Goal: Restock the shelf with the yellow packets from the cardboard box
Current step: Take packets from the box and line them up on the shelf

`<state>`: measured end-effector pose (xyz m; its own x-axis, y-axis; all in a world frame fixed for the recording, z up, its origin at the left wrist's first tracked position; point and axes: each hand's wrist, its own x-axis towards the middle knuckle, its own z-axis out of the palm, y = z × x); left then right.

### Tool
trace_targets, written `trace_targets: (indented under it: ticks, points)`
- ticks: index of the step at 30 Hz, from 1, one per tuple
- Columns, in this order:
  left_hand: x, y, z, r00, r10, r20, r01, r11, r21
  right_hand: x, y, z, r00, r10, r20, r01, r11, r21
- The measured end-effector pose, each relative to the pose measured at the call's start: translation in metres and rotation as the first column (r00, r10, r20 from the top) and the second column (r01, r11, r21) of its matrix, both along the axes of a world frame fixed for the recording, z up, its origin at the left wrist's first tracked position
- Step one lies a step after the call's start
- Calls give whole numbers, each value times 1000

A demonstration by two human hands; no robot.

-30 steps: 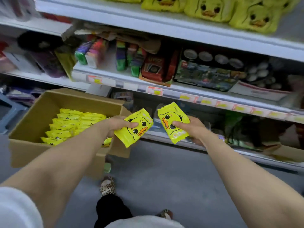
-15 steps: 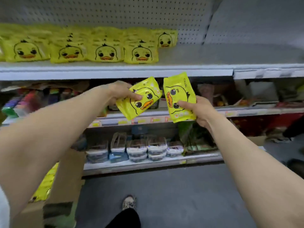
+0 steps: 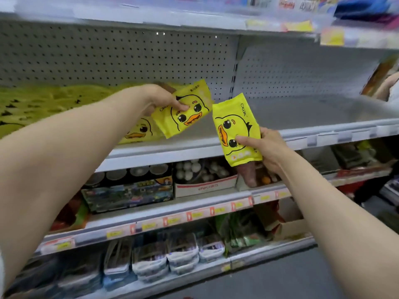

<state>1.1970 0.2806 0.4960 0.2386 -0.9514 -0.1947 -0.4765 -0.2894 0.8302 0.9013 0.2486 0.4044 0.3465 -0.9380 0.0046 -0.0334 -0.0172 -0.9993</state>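
Observation:
My left hand pinches a yellow duck-face packet over the grey shelf, just right of the row of yellow packets lying there. Another stocked packet shows beneath it at the row's end. My right hand grips a second yellow packet upright, in front of the shelf's front edge. The cardboard box is out of view.
A perforated grey back panel rises behind the shelf. Lower shelves hold a dark toy box, a white carton of round items and clear plastic tubs. A person's arm shows at the far right.
Both hands rose with their packets from the box area up to the packet shelf. The left packet now hangs over the shelf surface; the view tilted upward and the box left the frame.

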Motion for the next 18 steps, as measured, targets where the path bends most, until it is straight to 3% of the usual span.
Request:
trace_targets:
  ticks: [4, 10, 18]
  points:
    - [24, -68, 17, 942, -82, 326, 100, 994, -38, 13, -68, 21, 999, -48, -24, 47, 998, -47]
    - [43, -137, 17, 855, -121, 505, 121, 992, 33, 28, -138, 20, 995, -101, -13, 100, 992, -73]
    - [51, -188, -13, 775, -149, 614, 81, 987, 137, 18, -191, 10, 991, 12, -132, -19, 999, -51]
